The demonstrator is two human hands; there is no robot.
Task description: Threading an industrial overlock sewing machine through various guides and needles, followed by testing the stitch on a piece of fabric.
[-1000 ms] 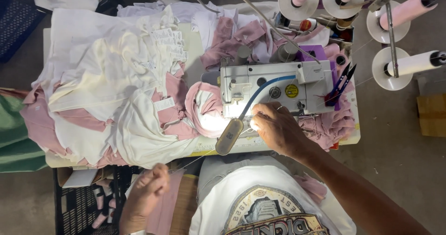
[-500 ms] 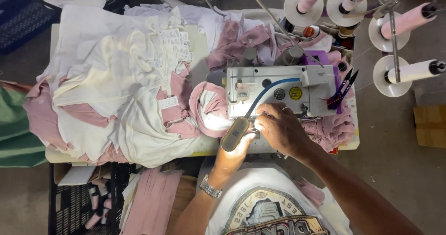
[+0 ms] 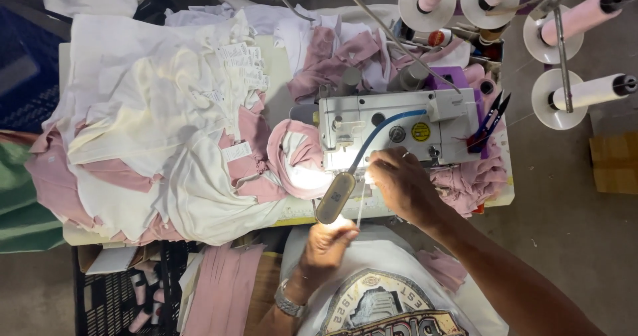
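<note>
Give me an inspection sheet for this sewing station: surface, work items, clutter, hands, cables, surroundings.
Surface: table almost fully covered by fabric.
Job's things: white sewing machine; pink-and-white garment beside its needle end; lit lamp on a blue flexible arm.
Clutter: heap of white and pink garments; snips at the machine's right.
Hands: left hand below the lamp; right hand at the machine's front.
Cables: nothing seen.
Surroundings: thread cones top right; black crate below the table.

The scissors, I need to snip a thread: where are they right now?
In the head view, the scissors lie at the right end of the white sewing machine, on purple cloth, left of the white thread cone.
</note>
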